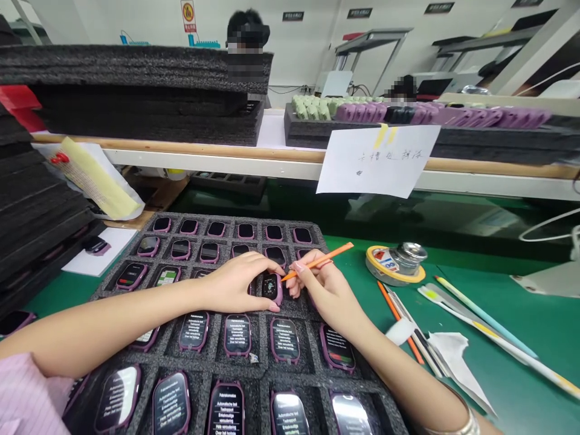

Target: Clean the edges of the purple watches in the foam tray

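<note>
A purple-framed smartwatch (272, 288) sits in a black foam tray (199, 223), lifted slightly out of its slot and gripped by my left hand (235, 281). My right hand (324, 285) pinches a thin orange stick (319, 261), and its pointed tip is close to the watch's upper left edge. I cannot tell whether the tip touches the watch. Several similar watches fill the tray's other slots, many screens showing lines of text. My forearms hide some of them.
Stacked black foam trays (31, 205) stand at the left, with more behind. A handwritten paper note (378, 160) hangs from a shelf. On the green mat (498, 314) are a tape roll (394, 266), a metal jar, pens and strips. Two co-workers sit beyond.
</note>
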Available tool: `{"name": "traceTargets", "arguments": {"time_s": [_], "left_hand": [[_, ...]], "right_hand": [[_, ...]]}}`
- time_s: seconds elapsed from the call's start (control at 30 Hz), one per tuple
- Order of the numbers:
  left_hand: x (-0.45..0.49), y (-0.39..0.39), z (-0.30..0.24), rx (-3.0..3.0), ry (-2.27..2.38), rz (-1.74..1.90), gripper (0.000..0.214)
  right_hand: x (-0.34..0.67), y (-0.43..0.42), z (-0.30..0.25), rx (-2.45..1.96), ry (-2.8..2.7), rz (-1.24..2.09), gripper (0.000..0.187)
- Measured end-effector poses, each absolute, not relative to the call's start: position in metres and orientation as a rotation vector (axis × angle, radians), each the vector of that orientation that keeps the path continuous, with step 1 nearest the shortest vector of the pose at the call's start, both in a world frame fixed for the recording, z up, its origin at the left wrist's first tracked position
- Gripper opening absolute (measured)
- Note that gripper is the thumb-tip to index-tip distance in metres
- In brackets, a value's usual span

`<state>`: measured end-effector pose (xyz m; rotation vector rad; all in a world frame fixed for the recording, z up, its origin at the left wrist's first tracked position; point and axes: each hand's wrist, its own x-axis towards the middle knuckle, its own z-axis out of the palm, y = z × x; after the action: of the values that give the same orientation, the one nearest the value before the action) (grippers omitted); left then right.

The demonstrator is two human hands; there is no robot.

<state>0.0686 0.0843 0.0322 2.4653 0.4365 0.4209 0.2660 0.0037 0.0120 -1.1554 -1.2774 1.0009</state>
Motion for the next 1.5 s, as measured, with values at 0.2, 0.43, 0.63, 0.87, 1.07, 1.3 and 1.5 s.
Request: {"name": "traceTargets", "arguments": {"time_s": [0.2,0.43,0.63,0.87,1.07,1.3,1.5], "left_hand": [[0.07,0.083,0.038,2.473,0.445,0.401,0.05],[0.062,0.077,0.064,2.774,0.725,0.257,0.037],[0.029,0.07,0.066,2.872,0.627,0.15,0.028],[0.0,0.064,0.048,2.76,0.637,0.411,0.028],[0.003,0.067,0.039,2.764,0.596,0.468,0.027],[0.002,0.067,0.04,2.733,0.608,0.472,0.026],[0.003,0.067,0.04,2.717,0.612,0.466,0.026]], "right_hand": [[0.267,0.003,0.01,-1.184,-1.319,0.956,0.046],[0.265,0.002,0.01,-1.222,-1.318,0.887,0.046],[0.263,0.003,0.02,-1.217,-1.295,0.847,0.048],[0.259,0.005,0.029,-1.329,-1.369,0.864,0.051],[0.261,-0.002,0.023,-1.498,-1.419,0.774,0.041],[0.262,-0.001,0.019,-1.522,-1.435,0.727,0.04],[0.263,-0.003,0.016,-1.453,-1.409,0.787,0.046]]}}
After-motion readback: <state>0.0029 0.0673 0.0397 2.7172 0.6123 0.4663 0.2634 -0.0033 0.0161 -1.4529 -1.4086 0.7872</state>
